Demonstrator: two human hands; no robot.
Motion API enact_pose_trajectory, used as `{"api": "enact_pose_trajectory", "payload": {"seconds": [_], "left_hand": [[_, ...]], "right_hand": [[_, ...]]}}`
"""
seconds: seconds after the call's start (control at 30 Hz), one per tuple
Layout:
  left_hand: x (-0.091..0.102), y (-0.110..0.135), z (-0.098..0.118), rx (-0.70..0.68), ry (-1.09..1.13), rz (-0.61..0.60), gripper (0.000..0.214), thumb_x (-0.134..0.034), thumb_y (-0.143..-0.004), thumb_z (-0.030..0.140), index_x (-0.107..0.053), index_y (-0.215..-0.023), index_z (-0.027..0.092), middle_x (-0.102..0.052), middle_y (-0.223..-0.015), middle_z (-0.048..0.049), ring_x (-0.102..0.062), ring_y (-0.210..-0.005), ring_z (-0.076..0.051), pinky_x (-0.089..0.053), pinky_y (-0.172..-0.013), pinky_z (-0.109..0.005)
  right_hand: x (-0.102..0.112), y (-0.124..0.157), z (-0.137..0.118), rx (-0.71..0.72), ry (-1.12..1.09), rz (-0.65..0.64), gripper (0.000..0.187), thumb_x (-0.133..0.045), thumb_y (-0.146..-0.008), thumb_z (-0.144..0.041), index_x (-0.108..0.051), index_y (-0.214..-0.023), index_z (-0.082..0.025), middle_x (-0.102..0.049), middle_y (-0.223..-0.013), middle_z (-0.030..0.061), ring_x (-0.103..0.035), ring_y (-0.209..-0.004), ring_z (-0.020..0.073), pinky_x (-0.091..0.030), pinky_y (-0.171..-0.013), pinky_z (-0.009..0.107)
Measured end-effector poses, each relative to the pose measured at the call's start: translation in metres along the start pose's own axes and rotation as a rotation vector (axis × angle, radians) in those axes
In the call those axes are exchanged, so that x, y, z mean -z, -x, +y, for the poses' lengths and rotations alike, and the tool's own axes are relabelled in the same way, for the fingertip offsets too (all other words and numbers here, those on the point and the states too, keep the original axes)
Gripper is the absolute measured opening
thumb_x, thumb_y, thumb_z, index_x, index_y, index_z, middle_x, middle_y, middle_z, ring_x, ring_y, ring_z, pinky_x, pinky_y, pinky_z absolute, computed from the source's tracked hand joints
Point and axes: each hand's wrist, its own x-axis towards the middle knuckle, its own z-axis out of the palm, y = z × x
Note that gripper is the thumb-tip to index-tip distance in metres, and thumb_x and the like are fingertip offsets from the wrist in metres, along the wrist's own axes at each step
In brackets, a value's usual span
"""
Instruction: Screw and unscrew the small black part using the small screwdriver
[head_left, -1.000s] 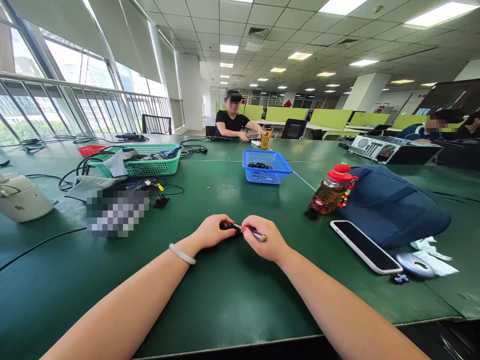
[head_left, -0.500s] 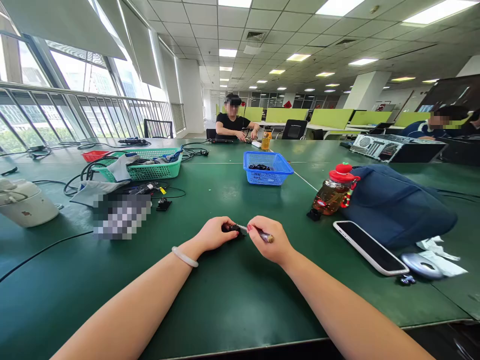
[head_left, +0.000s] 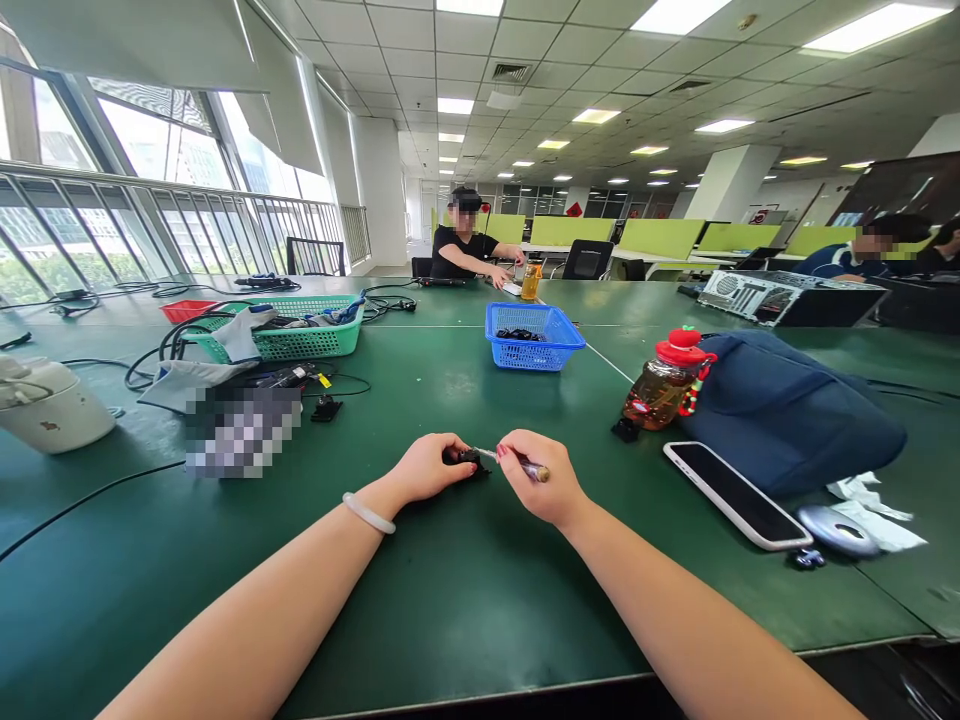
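Your right hand (head_left: 553,492), fingers wrapped round the tool (head_left: 537,472), has eased slightly away from the black part (head_left: 480,467) your left hand (head_left: 432,466) grips before you, yet the tip stays beside it, suggesting unfinished work.

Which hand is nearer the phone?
Right. The right hand is just left of the phone; the left hand is farther left, beyond the right hand.

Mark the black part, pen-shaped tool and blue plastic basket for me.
Black part (head_left: 478,467), head view: exposed right end.
Pen-shaped tool (head_left: 535,471), head view: handle's back end.
Blue plastic basket (head_left: 527,357), head view: near wall.
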Motion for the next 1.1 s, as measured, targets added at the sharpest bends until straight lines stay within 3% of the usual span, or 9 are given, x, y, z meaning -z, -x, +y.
{"api": "enact_pose_trajectory", "payload": {"seconds": [0.2,0.5,0.6,0.77,0.87,0.97,1.1], "left_hand": [[0.001,0.001,0.002,0.008,-0.004,0.005,0.030,-0.066,-0.070,0.045,-0.069,-0.088,0.021,-0.072,-0.088,-0.0027,-0.064,-0.082,-0.020,-0.048,-0.076,-0.031],[0.000,0.000,-0.001,-0.009,-0.025,0.001,0.030,-0.068,-0.070,0.043,-0.069,-0.090,0.021,-0.072,-0.089,-0.0026,-0.064,-0.083,-0.020,-0.047,-0.076,-0.032],[-0.001,-0.001,-0.003,0.000,0.007,-0.005,0.033,-0.068,-0.070,0.046,-0.068,-0.091,0.020,-0.071,-0.089,-0.0029,-0.063,-0.083,-0.020,-0.047,-0.077,-0.031],[0.000,-0.001,-0.002,-0.012,0.012,-0.014,0.038,-0.067,-0.070,0.047,-0.070,-0.096,0.020,-0.071,-0.090,-0.0029,-0.063,-0.085,-0.019,-0.047,-0.078,-0.030],[0.001,0.000,0.000,0.003,-0.024,0.011,0.047,-0.067,-0.070,0.047,-0.068,-0.109,0.021,-0.069,-0.089,-0.0020,-0.062,-0.080,-0.018,-0.047,-0.075,-0.030],[0.002,0.000,0.001,-0.010,-0.038,-0.009,0.040,-0.064,-0.072,0.045,-0.070,-0.104,0.021,-0.069,-0.087,-0.0017,-0.062,-0.080,-0.019,-0.047,-0.075,-0.030],[0.002,0.001,0.002,-0.031,-0.019,-0.030,0.036,-0.064,-0.072,0.044,-0.071,-0.099,0.021,-0.070,-0.086,-0.0019,-0.062,-0.081,-0.019,-0.047,-0.076,-0.030]], "right_hand": [[-0.002,-0.001,-0.002,-0.035,0.006,-0.096,0.023,-0.047,-0.089,-0.028,-0.054,-0.068,-0.022,-0.057,-0.062,-0.0010,-0.050,-0.056,0.0121,-0.039,-0.056,0.024],[0.002,-0.002,-0.003,-0.138,-0.102,-0.015,0.037,-0.041,-0.094,-0.034,-0.045,-0.060,-0.022,-0.040,-0.052,-0.0040,-0.038,-0.049,0.0108,-0.031,-0.050,0.024],[0.000,-0.002,-0.001,-0.100,-0.086,-0.053,0.032,-0.042,-0.093,-0.031,-0.047,-0.063,-0.021,-0.044,-0.056,-0.0035,-0.042,-0.052,0.0108,-0.033,-0.053,0.024],[-0.003,-0.001,0.002,0.058,0.080,-0.255,0.015,-0.048,-0.087,-0.022,-0.056,-0.076,-0.021,-0.058,-0.072,-0.0003,-0.049,-0.060,0.0113,-0.036,-0.057,0.024],[0.001,-0.001,0.000,0.139,0.085,-0.236,0.016,-0.047,-0.087,-0.022,-0.057,-0.075,-0.021,-0.058,-0.070,-0.0001,-0.047,-0.057,0.0111,-0.037,-0.056,0.024],[0.008,-0.002,-0.002,0.144,-0.007,-0.174,0.018,-0.046,-0.088,-0.020,-0.055,-0.072,-0.021,-0.058,-0.067,0.0000,-0.050,-0.059,0.0116,-0.040,-0.059,0.024],[0.012,-0.004,-0.003,0.103,-0.032,-0.253,0.013,-0.049,-0.084,-0.019,-0.056,-0.073,-0.021,-0.059,-0.069,-0.0001,-0.052,-0.060,0.0120,-0.040,-0.059,0.024]]}}
